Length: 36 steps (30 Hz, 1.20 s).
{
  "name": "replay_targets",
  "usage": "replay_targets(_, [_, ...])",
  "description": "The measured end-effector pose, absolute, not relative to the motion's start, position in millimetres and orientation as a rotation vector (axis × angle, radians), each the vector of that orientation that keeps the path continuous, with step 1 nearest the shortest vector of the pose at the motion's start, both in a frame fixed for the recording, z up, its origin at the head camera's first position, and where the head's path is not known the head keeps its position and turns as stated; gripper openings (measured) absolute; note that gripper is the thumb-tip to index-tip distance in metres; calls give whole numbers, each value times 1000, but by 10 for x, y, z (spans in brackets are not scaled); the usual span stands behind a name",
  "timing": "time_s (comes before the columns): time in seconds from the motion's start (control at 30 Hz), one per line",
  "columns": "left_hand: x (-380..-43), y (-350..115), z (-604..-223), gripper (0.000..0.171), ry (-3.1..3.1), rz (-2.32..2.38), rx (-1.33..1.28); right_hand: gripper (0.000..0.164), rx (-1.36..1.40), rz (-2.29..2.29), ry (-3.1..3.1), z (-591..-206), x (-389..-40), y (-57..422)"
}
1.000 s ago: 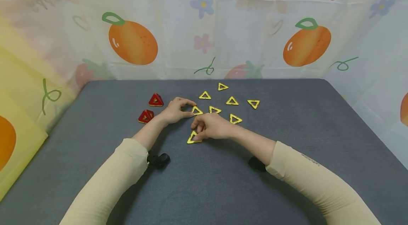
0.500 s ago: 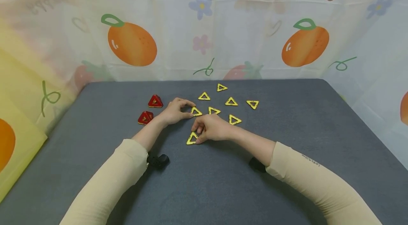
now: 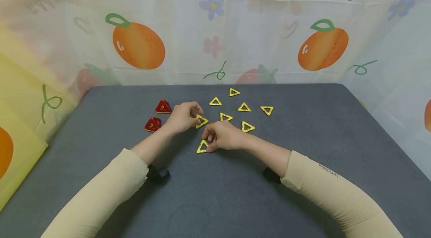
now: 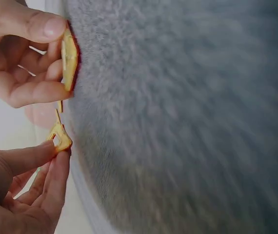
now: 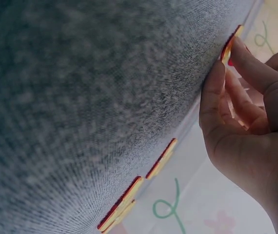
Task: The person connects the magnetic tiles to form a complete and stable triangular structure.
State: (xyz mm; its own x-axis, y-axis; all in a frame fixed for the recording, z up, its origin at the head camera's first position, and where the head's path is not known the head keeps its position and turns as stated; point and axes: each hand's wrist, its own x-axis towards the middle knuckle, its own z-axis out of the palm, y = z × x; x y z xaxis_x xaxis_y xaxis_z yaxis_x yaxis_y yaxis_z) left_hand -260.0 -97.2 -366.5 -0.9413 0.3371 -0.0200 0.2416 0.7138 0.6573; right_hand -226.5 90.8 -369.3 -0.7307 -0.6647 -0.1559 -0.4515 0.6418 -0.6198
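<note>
My left hand (image 3: 183, 117) pinches a yellow triangle tile (image 3: 202, 121) between thumb and fingers. In the left wrist view that tile (image 4: 61, 139) is tilted, raised at the fingertips, with a red edge. My right hand (image 3: 223, 135) holds another yellow triangle tile (image 3: 202, 147) by its edges, thumb on one side and a finger on the other. This tile lies flat on the dark grey table; the right wrist view shows a tile (image 5: 231, 43) at the right fingertips. Both tiles are frames with an open middle.
Several loose yellow triangle tiles (image 3: 244, 107) lie flat beyond and right of the hands. Two red pyramid shapes (image 3: 163, 106) stand left of the left hand. The grey table (image 3: 215, 200) ends at a printed cloth (image 3: 188, 43) behind.
The left hand has picked up its tile from the table, tilting it and drawing it slightly left and nearer. The right hand and its tile have stayed nearly still.
</note>
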Motion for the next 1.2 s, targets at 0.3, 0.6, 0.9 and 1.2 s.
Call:
replay_targets(0.3, [-2301,-1231,-3551,17,2715,1054,480,32,-893,-766,2504,-3687,-2262,920])
replay_targets(0.6, [-2073,-1240,-3603,16,2601,1115,503,32,-896,-772,2515,-3694,-2258,905])
replay_targets(0.9, [-2025,-1134,-3641,17,2637,1083,526,33,-919,-766,2523,-3698,-2255,907])
replay_targets(1.2, [-2000,-1121,-3682,17,2675,1099,481,34,-906,-775,2515,-3690,-2260,903])
